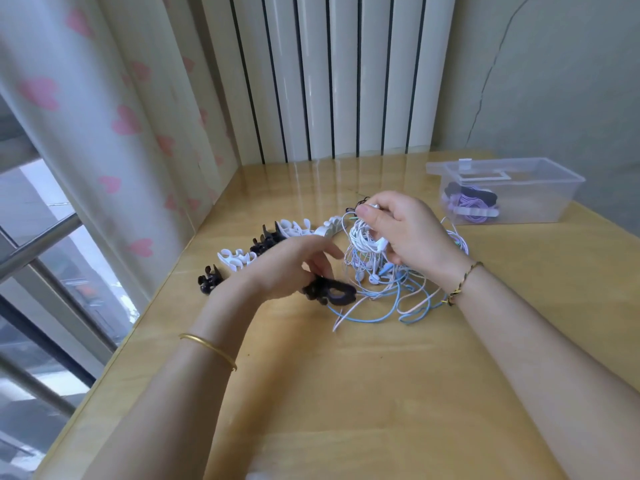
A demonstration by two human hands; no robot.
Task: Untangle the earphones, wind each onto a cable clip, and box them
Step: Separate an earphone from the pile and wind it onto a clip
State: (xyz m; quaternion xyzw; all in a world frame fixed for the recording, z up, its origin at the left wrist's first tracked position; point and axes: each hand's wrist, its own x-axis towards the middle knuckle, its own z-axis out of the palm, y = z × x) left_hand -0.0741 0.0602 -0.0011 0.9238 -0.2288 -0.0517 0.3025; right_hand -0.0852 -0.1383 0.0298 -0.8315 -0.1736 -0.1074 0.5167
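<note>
My right hand grips a coiled bundle of white earphone cable and holds it raised above a tangled heap of white, blue and pink earphones on the wooden table. My left hand holds a black cable clip low over the table, just left of the heap. A row of black and white cable clips lies along the table's left side. A clear plastic box at the back right contains a purple earphone wound on a black clip and a white clip.
A white radiator stands behind the table. A curtain with pink hearts hangs at the left beside a window. The table's left edge runs close to the row of clips.
</note>
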